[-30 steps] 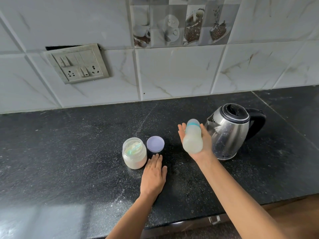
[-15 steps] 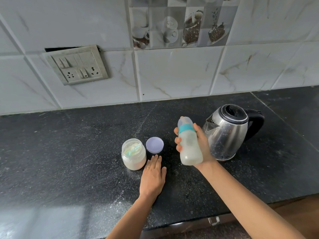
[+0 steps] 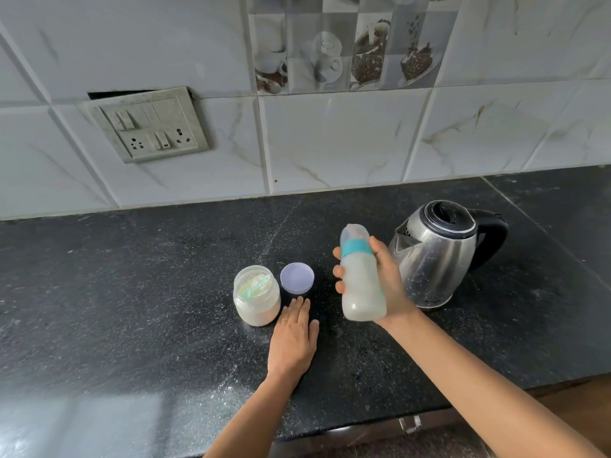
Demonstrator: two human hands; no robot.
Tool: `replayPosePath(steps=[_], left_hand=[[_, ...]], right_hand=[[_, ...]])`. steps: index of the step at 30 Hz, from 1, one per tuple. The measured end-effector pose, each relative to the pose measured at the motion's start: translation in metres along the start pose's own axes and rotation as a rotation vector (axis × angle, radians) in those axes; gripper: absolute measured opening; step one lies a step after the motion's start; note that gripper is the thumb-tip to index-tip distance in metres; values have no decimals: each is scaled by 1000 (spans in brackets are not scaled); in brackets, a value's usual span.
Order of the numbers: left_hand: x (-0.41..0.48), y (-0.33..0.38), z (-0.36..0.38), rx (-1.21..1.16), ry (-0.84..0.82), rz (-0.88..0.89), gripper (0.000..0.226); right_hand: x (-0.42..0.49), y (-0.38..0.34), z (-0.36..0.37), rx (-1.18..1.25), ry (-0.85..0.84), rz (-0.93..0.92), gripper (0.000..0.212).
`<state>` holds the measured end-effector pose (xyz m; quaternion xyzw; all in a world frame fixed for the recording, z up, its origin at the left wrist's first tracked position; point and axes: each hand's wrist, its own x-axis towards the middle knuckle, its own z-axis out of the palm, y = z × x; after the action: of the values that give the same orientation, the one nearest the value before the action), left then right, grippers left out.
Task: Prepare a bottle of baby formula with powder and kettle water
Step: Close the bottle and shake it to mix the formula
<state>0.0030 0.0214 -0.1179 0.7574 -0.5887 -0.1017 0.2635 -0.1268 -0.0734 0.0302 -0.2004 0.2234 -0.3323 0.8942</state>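
Dark counter point(image 3: 132, 309) under you: your right hand point(image 3: 386, 279) grips the bottle point(image 3: 360, 282) beside the kettle point(image 3: 436, 256), left hand point(image 3: 292, 338) flat; a loose cap could leak when shaken.

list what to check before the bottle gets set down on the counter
1. Cap on the baby bottle: ok.
2. Grip of the right hand round the bottle: ok.
3. Mixing of the formula: cannot tell, it looks cloudy.
4. Closing of the powder jar: not ok, its purple lid lies beside it.
5. Position of the left hand, flat on the countertop, apart from the bottle: ok.
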Motion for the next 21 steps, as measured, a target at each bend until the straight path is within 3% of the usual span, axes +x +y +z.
replayPosePath(steps=[2,5,10,14,19,21], left_hand=[[0,-1,0,-2,1,-1,49],[-1,0,1,-4,0,-3,50],[1,0,1,6,2,-4,50],[1,0,2,3,4,2,49],[1,-2,3,17,5,11,48],[2,-2,3,17,6,14,48]], right_hand=[[0,-3,4,-20,-3,-16,45],[8,-10,3,266,82,-93,45],[-2,5,5,-87,34,8,49],[5,-5,5,254,72,-81,48],[-3,9,-2,-107,11,-92,39],[-2,6,1,-52,52,-55,49]])
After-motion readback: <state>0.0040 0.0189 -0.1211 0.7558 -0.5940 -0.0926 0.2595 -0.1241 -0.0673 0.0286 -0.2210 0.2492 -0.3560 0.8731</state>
